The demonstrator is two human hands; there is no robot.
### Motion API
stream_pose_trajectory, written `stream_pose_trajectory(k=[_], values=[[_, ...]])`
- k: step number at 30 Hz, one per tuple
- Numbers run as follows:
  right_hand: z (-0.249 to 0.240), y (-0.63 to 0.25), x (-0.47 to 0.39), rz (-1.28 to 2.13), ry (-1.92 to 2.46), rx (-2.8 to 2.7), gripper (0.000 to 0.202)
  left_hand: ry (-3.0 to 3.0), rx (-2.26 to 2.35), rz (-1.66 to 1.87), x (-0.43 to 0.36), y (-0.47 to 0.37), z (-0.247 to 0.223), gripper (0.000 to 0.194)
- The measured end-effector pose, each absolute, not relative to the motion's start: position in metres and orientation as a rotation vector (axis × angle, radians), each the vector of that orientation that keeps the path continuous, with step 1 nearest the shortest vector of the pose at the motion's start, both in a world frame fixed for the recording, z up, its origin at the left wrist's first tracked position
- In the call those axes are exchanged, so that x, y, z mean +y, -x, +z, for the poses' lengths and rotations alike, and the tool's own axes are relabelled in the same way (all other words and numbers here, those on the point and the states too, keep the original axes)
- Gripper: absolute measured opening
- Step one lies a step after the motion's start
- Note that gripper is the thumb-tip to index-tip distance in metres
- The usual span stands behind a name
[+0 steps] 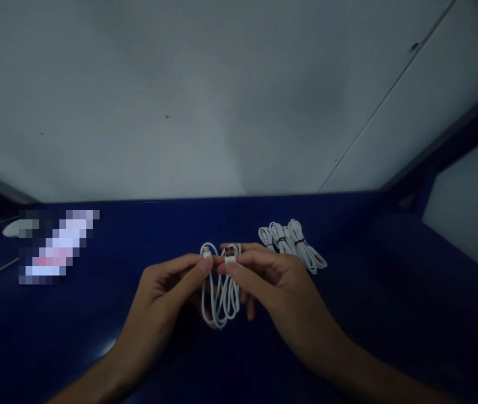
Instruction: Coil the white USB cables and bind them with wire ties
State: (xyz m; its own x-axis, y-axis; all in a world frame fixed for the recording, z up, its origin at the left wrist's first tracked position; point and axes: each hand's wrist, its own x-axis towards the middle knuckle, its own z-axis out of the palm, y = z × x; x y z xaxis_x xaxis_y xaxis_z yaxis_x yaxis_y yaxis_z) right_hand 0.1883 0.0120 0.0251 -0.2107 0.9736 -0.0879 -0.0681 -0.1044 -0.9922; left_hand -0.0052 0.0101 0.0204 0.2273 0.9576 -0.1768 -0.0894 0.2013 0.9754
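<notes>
Holding the cable (221,324) over the counter (158,224), pinching its small plug (207,255) in left grip (154,297), USB plug (230,259) in right grip (293,289). Imo best to pinch lightly and avoid twisting the loops (237,303).

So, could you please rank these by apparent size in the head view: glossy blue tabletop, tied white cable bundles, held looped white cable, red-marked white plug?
1. Blue tabletop
2. Cable bundles and looped cable: too alike to rank
3. Red-marked plug
</notes>
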Motion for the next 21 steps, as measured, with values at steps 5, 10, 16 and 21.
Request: stream_pose_trajectory(k=[5,10,16,21], values=[[0.0284,-0.1874,0.0082,1.363,1.189,-1.305,0.023,-1.084,1.031,0.954,0.0083,0.0051,0.0233,0.020],[0.0273,-0.1886,0.0082,1.300,1.244,-1.332,0.026,-1.099,1.068,0.974,0.0065,0.0050,0.0221,0.022],[0.0239,-0.1901,0.0090,1.328,1.190,-1.334,0.019,-1.049,1.049,0.963,0.0064,0.0020,0.0219,0.023],[0.0228,-0.1888,0.0096,1.368,1.123,-1.327,0.014,-0.971,1.012,0.974,0.0063,0.0021,0.0209,0.025]])
